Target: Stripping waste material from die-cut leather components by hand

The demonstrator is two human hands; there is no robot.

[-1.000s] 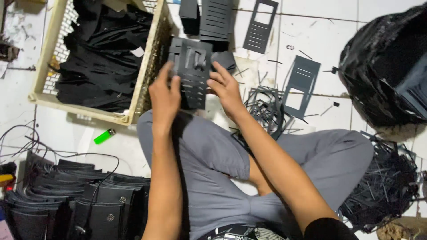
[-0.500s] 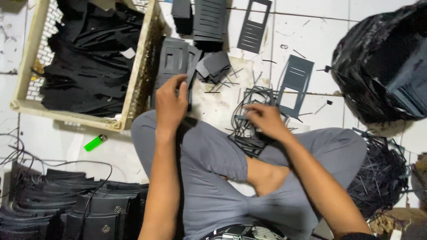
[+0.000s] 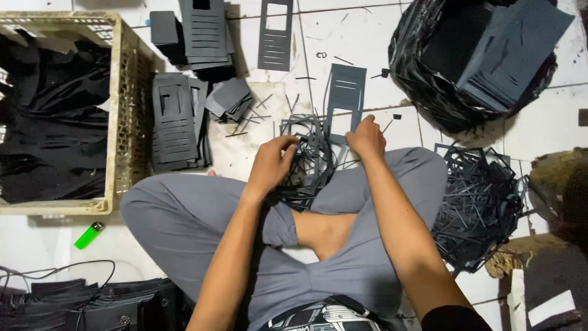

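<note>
Black offcut strips [image 3: 309, 162] are lying tangled on the white tiled floor [image 3: 367, 43] before the crossed legs, partly hiding under the left hand [image 3: 272, 164], which is closing on them, while the right hand [image 3: 366, 138] is pinching a slotted black sheet [image 3: 344, 101] whose lower edge is covered.

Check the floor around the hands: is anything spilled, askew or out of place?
Mostly scrap. Thin black offcut strips lie scattered on the white tiles, and a loose tangle of strips sits under the left hand and right hand. A green lighter lies alone beside the crate. Nothing looks damaged.
</note>
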